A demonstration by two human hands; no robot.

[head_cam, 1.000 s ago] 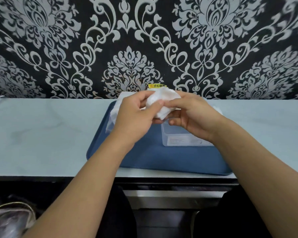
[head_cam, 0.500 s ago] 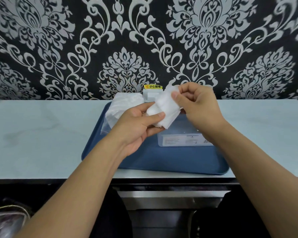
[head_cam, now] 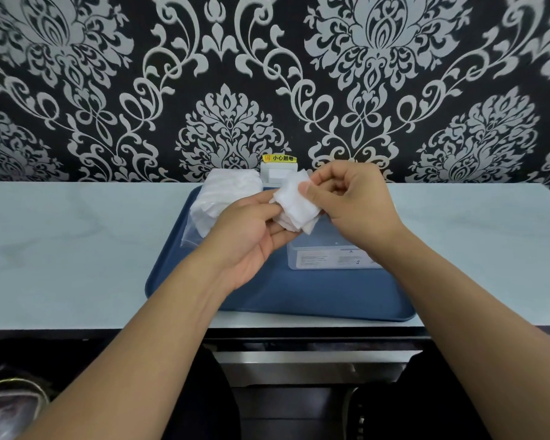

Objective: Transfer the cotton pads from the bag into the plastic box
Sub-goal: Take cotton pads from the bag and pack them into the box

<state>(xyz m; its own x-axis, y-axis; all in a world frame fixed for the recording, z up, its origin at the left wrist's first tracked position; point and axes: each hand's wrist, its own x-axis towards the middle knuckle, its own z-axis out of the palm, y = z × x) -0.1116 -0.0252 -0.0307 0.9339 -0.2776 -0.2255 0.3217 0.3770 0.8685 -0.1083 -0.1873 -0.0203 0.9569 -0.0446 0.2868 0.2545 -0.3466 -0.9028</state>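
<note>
above box, pads lower

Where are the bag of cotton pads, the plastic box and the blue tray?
bag of cotton pads [head_cam: 227, 198]: head view, on its white, pad-filled middle.
plastic box [head_cam: 324, 257]: head view, on its clear front wall.
blue tray [head_cam: 299, 300]: head view, on its bare near floor.

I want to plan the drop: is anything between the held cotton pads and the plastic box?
Nothing visible. Both hands hold the cotton pads directly above the plastic box on the blue tray; its top appears open.
</note>
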